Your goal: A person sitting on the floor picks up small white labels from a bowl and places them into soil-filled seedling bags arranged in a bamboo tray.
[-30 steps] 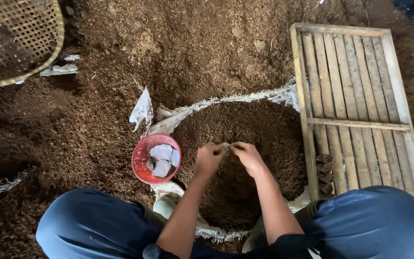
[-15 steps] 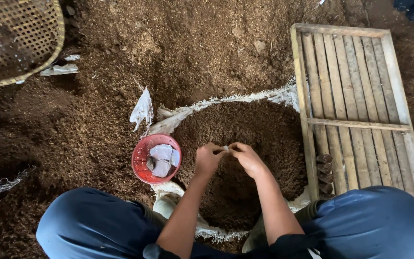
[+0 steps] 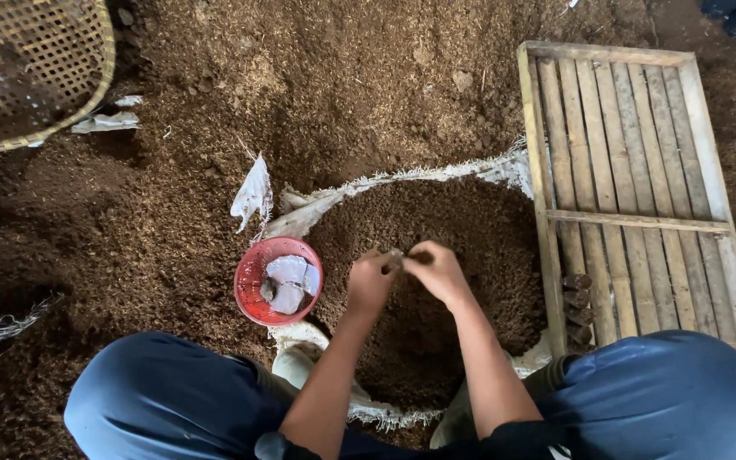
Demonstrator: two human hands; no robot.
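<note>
Both hands, left hand [image 3: 370, 281] and right hand [image 3: 438, 271], pinch one small dark piece [image 3: 396, 255], mostly hidden by fingers, above the soil-filled sack [image 3: 470, 221].

We look straight down from a squatting person's head: our knees sit at the bottom left and bottom right, and between them lies an open sack [image 3: 385, 183] filled with loose soil [image 3: 462, 221]. Our left hand [image 3: 370, 281] and right hand [image 3: 438, 271] meet over the middle of that soil, fingertips touching around a small piece [image 3: 396, 255]. Just left of the sack stands a small basket [image 3: 253, 285] with folded bags [image 3: 290, 283] in it. To the right lies a slatted wooden tray [image 3: 632, 170], with a few small filled pots [image 3: 577, 298] stacked on its near left edge. A woven bamboo basket [image 3: 87, 94] sits at the far left
</note>
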